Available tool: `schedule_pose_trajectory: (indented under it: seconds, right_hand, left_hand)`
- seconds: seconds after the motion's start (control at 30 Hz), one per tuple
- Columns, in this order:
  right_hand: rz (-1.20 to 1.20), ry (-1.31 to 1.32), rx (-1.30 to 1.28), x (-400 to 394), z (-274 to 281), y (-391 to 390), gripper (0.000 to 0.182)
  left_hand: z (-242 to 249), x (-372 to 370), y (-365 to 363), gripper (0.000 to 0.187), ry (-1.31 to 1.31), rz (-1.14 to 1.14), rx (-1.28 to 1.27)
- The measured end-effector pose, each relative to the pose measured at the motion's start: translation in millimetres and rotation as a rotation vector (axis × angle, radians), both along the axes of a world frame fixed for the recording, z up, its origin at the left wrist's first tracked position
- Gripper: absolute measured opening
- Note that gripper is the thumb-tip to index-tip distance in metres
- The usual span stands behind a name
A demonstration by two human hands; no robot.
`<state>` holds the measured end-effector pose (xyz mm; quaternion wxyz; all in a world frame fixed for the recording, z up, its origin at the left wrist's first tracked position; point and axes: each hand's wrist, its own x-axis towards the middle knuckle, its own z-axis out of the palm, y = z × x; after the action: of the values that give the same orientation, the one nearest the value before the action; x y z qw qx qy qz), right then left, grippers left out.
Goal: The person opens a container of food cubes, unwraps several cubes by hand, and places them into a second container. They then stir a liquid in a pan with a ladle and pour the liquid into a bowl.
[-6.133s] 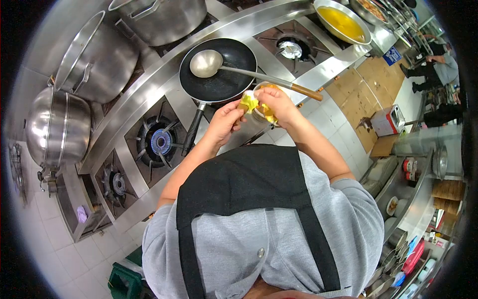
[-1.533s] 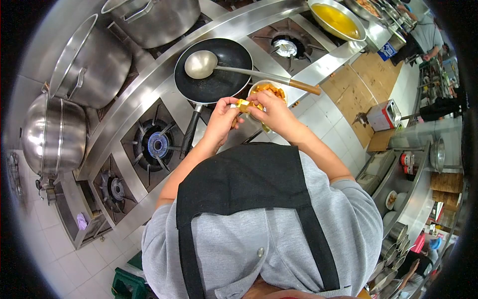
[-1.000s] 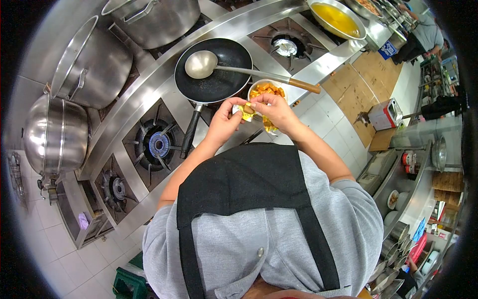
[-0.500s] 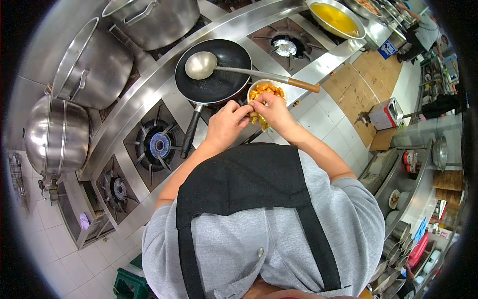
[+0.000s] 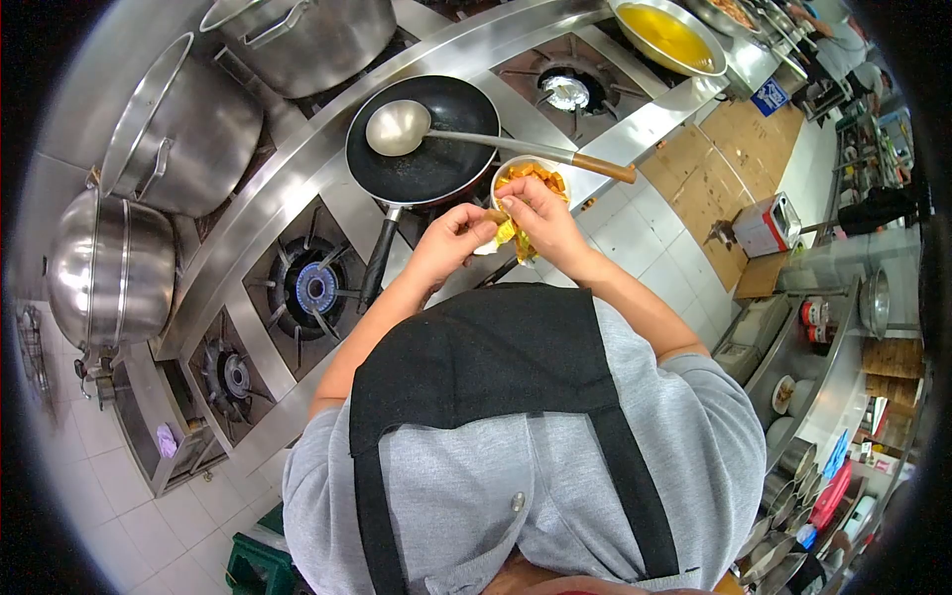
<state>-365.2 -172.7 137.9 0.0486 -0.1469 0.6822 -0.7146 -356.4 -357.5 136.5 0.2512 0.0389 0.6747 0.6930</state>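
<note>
My left hand [image 5: 452, 241] is closed, with thumb and forefinger pinched at a small brown block [image 5: 495, 215] that looks like a stock cube. Close beside it, my right hand [image 5: 544, 220] is also closed, its fingertips at the block and a crumpled yellow wrapper [image 5: 507, 234]. Both hands are over the near rim of a white bowl [image 5: 496, 182], which holds orange chunks [image 5: 535, 172]. Behind them sits a black frying pan [image 5: 421, 183], its handle pointing toward me. A large metal ladle [image 5: 399, 128] lies across the pan, its wooden handle [image 5: 605, 168] reaching past the bowl.
A lit burner [image 5: 317, 287] shows a blue flame left of my arm. Tall steel pots [image 5: 188, 139] stand at the left. A bowl of yellow liquid [image 5: 669, 42] rests at the upper right. Cardboard [image 5: 729, 178] covers part of the floor. People are far right.
My hands have drawn slightly apart, the left one lower and to the left. The brown block and more of the yellow wrapper now show between them.
</note>
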Motion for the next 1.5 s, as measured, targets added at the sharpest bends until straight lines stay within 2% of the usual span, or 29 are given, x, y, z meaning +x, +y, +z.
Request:
schedule_pose_trajectory:
  seconds: [0.07,0.17,0.2,0.27,0.33,0.47,0.63,0.67,0.73,0.77,0.8,0.9,1.03,1.17,1.27,1.37,1.4,1.5]
  right_hand:
    - [-0.002,0.039,0.046,1.4,0.7,-0.7,0.014]
    - [0.002,0.071,0.0,2.7,2.3,-3.0,0.013]
    - [0.001,0.031,-0.042,1.5,-1.8,-1.5,0.013]
    - [-0.001,-0.05,-0.124,-4.1,-11.5,6.8,0.013]
    - [-0.015,-0.062,-0.103,-10.4,-12.8,21.3,0.014]
    - [-0.059,-0.074,-0.066,-19.6,-22.5,51.1,0.016]
    - [-0.158,-0.115,-0.021,-29.5,-32.6,65.3,0.015]
    - [-0.171,-0.106,0.058,-30.7,-30.5,65.3,0.014]
    - [-0.199,-0.089,0.213,-31.9,-25.2,64.9,0.014]
    - [-0.151,-0.064,0.209,-32.1,-24.1,63.5,0.013]
    - [-0.103,-0.041,0.205,-31.9,-23.4,60.2,0.013]
    - [0.004,0.01,0.222,-25.4,-12.4,42.6,0.013]
    - [0.034,0.034,0.306,-21.7,-14.3,14.4,0.013]
    - [-0.052,0.05,0.229,-17.0,-23.9,-2.2,0.014]
    - [-0.08,0.103,0.328,-14.9,-24.8,5.3,0.016]
    - [-0.082,0.247,0.503,-10.1,-24.5,12.3,0.019]
    - [-0.076,0.299,0.567,-7.7,-24.0,13.4,0.02]
    - [-0.074,0.268,0.416,-1.8,-19.6,6.3,0.02]
  left_hand:
    - [-3.5,0.5,-2.8,0.027,-0.192,0.038,0.212]
    - [-3.4,-1.9,-1.8,0.031,-0.464,0.244,0.462]
    - [-9.1,-4.7,-4.4,0.03,-0.484,0.304,0.505]
    - [-13.4,-7.8,-12.1,0.026,-0.483,0.285,0.689]
    - [-20.5,-11.9,-23.6,0.019,-0.493,0.239,0.882]
    - [-16.4,-9.7,-26.2,0.02,-0.434,0.193,0.991]
    - [-5.7,-7.2,-19.8,0.023,-0.359,0.158,0.93]
    - [-4.3,-6.8,-18.0,0.023,-0.359,0.167,0.904]
    - [-14.4,-10.1,-15.7,0.025,-0.353,0.187,0.63]
    - [-14.9,-11.5,-12.7,0.025,-0.348,0.196,0.494]
    - [-16.5,-9.3,-5.2,0.024,-0.236,0.188,0.327]
    - [-16.6,-5.1,9.3,0.02,-0.231,0.088,0.134]
    - [-26.8,-4.6,18.2,0.019,-0.161,0.02,0.194]
    - [-24.3,-3.8,18.9,0.016,-0.124,0.108,0.108]
    - [-16.2,-4.6,7.9,0.016,-0.383,0.209,0.275]
    - [-11.4,-2.1,4.2,0.018,-0.492,0.191,0.293]
    - [-16.1,-0.1,5.7,0.019,-0.431,0.147,0.22]
    - [-25.0,2.7,11.1,0.019,-0.287,0.046,0.086]
